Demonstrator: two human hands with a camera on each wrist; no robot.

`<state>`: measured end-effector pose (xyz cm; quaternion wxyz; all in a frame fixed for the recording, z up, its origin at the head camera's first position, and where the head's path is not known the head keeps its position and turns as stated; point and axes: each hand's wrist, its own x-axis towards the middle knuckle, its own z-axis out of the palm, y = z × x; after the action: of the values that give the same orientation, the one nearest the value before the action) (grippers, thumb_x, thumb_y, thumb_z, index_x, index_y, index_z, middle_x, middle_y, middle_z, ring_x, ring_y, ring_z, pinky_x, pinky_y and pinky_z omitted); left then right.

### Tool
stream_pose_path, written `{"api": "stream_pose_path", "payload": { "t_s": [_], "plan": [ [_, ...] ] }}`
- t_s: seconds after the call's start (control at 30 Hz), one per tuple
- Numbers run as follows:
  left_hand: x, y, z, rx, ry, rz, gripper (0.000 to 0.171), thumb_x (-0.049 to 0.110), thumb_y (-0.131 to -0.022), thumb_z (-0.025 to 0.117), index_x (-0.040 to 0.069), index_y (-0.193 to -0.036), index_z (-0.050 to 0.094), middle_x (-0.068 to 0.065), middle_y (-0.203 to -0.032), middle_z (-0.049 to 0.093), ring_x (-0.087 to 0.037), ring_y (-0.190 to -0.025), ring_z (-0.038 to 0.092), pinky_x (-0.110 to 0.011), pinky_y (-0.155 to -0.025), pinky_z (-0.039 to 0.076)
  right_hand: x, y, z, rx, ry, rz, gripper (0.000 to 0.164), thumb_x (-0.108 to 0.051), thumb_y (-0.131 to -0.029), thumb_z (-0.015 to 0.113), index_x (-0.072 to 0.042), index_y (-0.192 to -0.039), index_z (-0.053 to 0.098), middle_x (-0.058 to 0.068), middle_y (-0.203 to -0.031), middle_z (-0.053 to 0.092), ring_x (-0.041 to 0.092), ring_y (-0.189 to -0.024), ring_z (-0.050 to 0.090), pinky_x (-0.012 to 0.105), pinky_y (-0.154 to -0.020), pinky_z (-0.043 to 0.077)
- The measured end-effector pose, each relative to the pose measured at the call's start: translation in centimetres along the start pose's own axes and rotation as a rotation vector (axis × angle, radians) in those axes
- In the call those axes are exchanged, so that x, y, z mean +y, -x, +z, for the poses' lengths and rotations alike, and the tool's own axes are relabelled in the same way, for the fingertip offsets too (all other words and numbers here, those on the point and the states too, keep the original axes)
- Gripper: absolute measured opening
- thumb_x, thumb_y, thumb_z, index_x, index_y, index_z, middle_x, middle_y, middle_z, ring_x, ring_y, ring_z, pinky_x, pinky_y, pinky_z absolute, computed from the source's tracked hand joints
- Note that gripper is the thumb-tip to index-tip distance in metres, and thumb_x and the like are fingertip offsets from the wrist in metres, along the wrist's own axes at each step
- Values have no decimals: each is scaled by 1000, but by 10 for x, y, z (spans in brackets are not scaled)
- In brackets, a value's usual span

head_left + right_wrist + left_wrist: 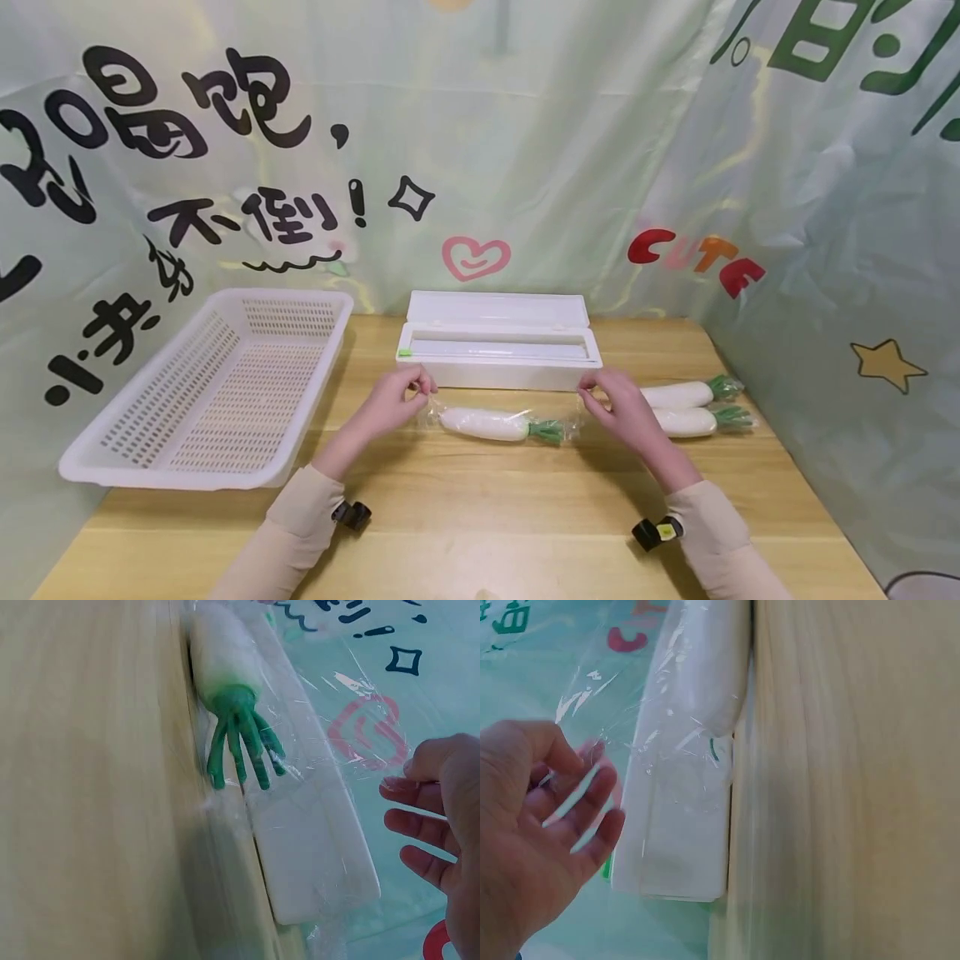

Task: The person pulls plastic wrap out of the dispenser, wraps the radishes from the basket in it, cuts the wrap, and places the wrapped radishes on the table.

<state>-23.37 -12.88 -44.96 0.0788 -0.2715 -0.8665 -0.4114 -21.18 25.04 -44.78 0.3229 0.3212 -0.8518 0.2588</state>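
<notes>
A white radish (pixel 483 423) with short green stalks (pixel 547 431) lies crosswise on the table, loosely covered by clear plastic film (pixel 675 780). At its root end, my left hand (pixel 390 402) pinches the film between thumb and index finger, the other fingers bent apart. My right hand (pixel 624 410) pinches the film beyond the stalk end, thumb against index finger. Between hand and radish the film spreads thin and wrinkled on both sides, as both wrist views show. Right behind the radish stands a long white box (pixel 498 373), its lid (pixel 498 308) raised.
A white perforated plastic basket (pixel 225 481) stands at the left of the wooden table (pixel 480 517). Two more radishes (pixel 678 394) in clear film lie to the right, partly behind my right hand. A printed cloth (pixel 540 167) hangs behind and along the right side.
</notes>
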Motion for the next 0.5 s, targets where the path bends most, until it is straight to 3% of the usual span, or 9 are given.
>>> {"api": "stream_pose_path", "payload": {
  "t_s": [0.1,0.23,0.37,0.5],
  "plan": [
    [3,9,-2,-69,102,-11,18,-6,-82,54,11,-81,56,-1,-92,70,-14,-88,63,-27,-78,53,-7,8,-3,5,-65,5,18,6,-76,71,-6,-88,65,3,-84,67,17,-80,61,30,-72,49],
    [7,20,-4,-129,162,-15,19,-8,-83,51,10,-79,52,-3,-89,71,-14,-88,65,-25,-78,52,-17,16,-6,-16,-163,42,25,13,-75,69,-9,-87,65,0,-83,69,13,-78,62,26,-70,50],
    [9,25,-4,-205,265,-34,17,-8,-87,46,6,-78,46,-12,-94,73,-22,-93,68,-31,-78,55,-25,20,-10,-97,-340,150,18,12,-85,61,-6,-89,58,4,-84,71,11,-81,65,22,-73,52],
    [10,26,-1,-324,332,-88,16,-4,-95,37,3,-81,39,-15,-106,73,-29,-105,68,-38,-84,55,-30,23,-10,-198,-565,266,6,8,-98,44,4,-93,43,18,-86,71,18,-85,70,24,-79,54]
  ]
}}
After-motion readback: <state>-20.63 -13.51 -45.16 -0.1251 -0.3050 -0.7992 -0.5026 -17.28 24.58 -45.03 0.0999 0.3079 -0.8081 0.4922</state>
